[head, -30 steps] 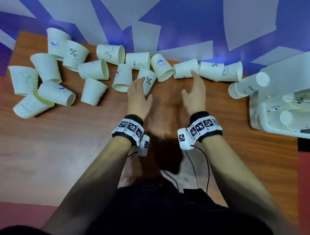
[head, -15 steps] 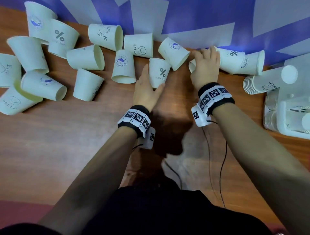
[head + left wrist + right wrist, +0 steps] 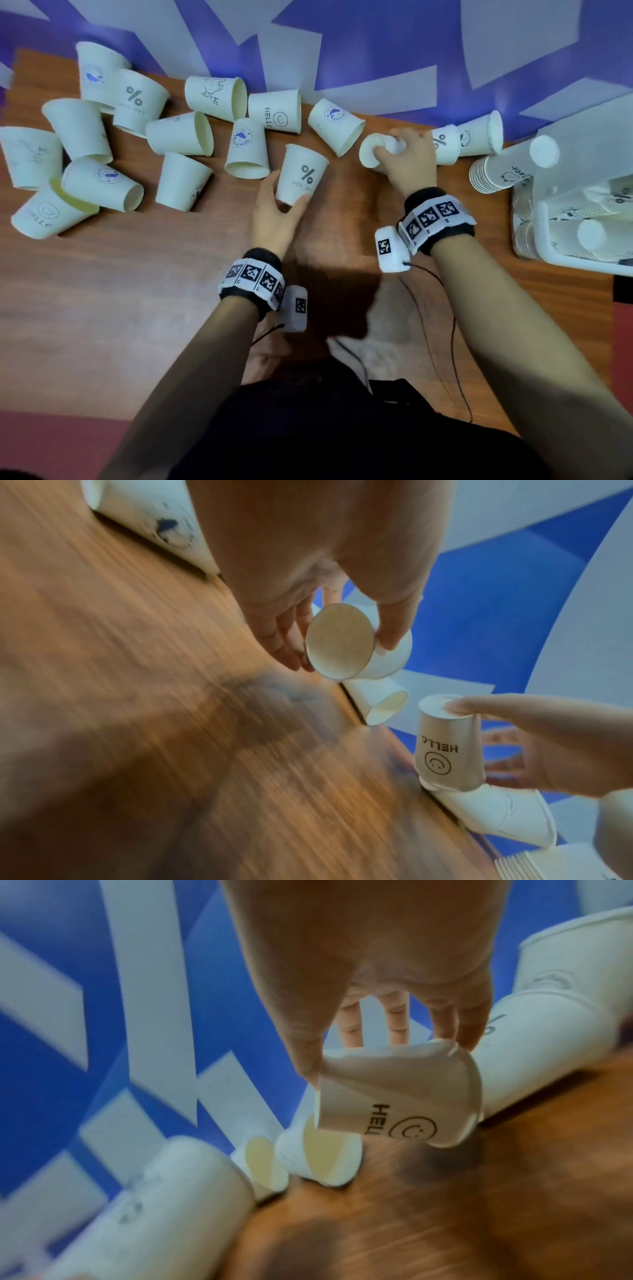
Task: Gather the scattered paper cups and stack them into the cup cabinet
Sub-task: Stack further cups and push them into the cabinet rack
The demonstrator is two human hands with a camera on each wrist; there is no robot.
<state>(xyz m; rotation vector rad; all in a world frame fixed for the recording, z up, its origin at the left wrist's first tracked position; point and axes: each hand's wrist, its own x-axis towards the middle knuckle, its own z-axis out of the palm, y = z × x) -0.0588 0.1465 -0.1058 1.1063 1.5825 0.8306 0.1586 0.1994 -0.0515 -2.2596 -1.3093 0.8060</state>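
Left hand (image 3: 275, 212) grips the "%" cup (image 3: 301, 174); right hand (image 3: 409, 161) pinches a "HELLO" cup (image 3: 399, 1099), already creasing: harder squeezing could crush it, spoiling nesting.

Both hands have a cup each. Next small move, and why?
Probably nest them: bring the left hand's % cup and the right hand's HELLO cup together, one into the other. Each hand grips a single cup, and the cabinet holds cups in nested stacks.

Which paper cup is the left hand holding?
The percent-sign "NICE DAY" cup, gripped near its mouth by the left hand. The other percent cups lie untouched on the table.
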